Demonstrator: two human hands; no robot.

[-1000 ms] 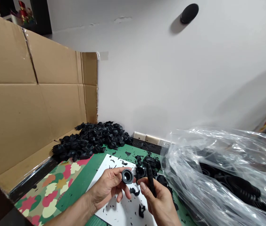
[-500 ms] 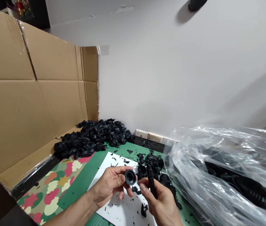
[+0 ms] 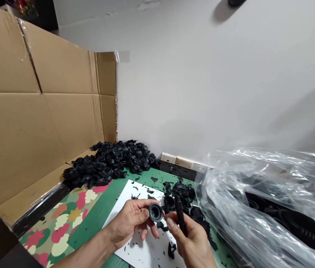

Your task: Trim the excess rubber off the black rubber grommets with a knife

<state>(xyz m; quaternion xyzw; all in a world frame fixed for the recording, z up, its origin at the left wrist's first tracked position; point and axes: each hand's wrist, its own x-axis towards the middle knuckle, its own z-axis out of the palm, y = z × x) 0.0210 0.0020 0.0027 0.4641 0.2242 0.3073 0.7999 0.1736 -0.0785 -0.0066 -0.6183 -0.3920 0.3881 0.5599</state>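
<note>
My left hand [image 3: 135, 219] pinches a round black rubber part [image 3: 155, 212] between thumb and fingers. Its ringed, hollow face is turned toward me. Close beside it, my right hand [image 3: 188, 238] is closed around a slim black pen-shaped tool [image 3: 180, 214], whose upper end points up and away. The tool's lower end is hidden in my hand, so its tip cannot be made out. Beneath both hands lies a white sheet [image 3: 124, 203] strewn with black shavings. Just beyond my right hand sits a small heap of black trimmed pieces [image 3: 184, 191].
A big pile of black rubber parts [image 3: 110, 160] lies at the back left, against a tall cardboard wall [image 3: 62, 123]. Clear plastic bags [image 3: 224, 193] with black ribbed parts bulge in from the right. Underneath is a green mat [image 3: 90, 219] with a patterned sheet [image 3: 59, 227].
The round part has turned slightly, with its hollow face showing a little more. Both hands keep the same grips, and the view has shifted a little.
</note>
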